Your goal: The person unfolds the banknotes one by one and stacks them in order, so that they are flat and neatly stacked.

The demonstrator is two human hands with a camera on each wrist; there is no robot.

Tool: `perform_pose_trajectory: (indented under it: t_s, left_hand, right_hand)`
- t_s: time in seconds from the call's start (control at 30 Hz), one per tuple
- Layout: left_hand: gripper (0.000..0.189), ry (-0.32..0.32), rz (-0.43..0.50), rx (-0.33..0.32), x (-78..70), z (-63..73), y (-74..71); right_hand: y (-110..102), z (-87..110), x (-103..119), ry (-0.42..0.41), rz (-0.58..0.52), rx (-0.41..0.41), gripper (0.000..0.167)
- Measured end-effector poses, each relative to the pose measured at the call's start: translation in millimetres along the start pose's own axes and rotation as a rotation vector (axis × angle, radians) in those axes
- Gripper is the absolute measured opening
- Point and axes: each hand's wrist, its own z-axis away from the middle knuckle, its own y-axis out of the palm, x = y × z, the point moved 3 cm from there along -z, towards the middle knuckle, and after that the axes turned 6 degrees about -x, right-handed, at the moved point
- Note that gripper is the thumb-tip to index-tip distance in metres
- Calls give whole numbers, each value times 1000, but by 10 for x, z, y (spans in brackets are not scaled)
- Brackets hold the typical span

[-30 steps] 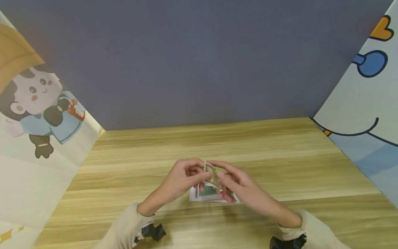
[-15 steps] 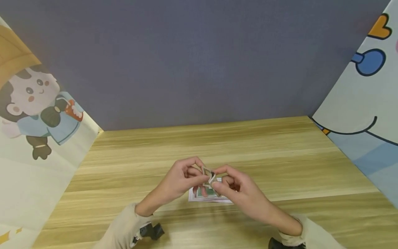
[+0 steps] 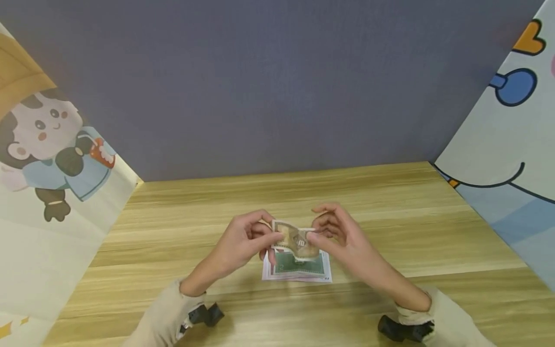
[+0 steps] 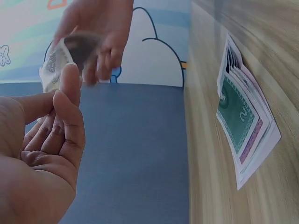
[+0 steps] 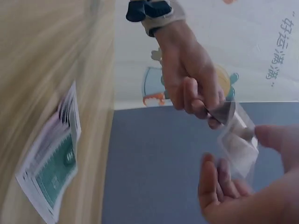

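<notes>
A small brownish banknote (image 3: 299, 242) hangs between my two hands, wavy along its length. My left hand (image 3: 244, 241) pinches its left end between thumb and index finger. On its right part lies the thumb of my right hand (image 3: 347, 241), with the index finger raised away from the paper. In the right wrist view the banknote (image 5: 240, 142) is blurred beside the right thumb, and the other fingers stand apart from that thumb. Below the hands rests a loose stack of banknotes (image 3: 299, 266), a green one with a 2 on top.
The stack lies on a wood-grain table (image 3: 195, 207). A grey-blue panel (image 3: 277, 86) stands behind it. Walls with cartoon prints flank the table, a child figure (image 3: 52, 130) left and a blue shape (image 3: 516, 86) right. Black wrist cameras (image 3: 205, 314) sit on both sleeves.
The banknote was bent over between the fingertips and now is spread wider. Both hands have moved apart, and the right index finger has lifted off the paper. More of the stack shows.
</notes>
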Motion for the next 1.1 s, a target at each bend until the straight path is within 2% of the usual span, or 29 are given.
perform_pose_trajectory:
  t_s: [0.07, 0.2, 0.3, 0.4, 0.53, 0.6, 0.83, 1.1]
  left_hand:
    - [11, -22, -18, -14, 17, -5, -20]
    - [13, -68, -50, -20, 69, -9, -41]
    - [15, -112, -64, 6, 140, -6, -36]
    - [16, -187, -96, 41, 242, -5, -27]
    - [14, -290, -126, 114, 396, -14, -12]
    - [13, -323, -130, 148, 460, -19, -10]
    - [17, -406, -185, 201, 688, 9, -10]
    - [24, -434, -218, 226, 814, 52, 40]
  right_hand:
    - [-51, -32, -33, 54, 30, 42, 36]
    - [-142, -98, -84, 72, 112, 79, 9]
    - [-168, -146, -161, 100, 193, 107, 13]
    - [-150, -193, -298, 156, 250, 154, 19]
    - [-119, -234, -505, 215, 261, 213, 23]
    - [-107, -238, -592, 226, 245, 242, 24]
    - [-40, -186, -778, 252, 158, 357, 38]
    - [30, -147, -882, 227, 299, 353, 31]
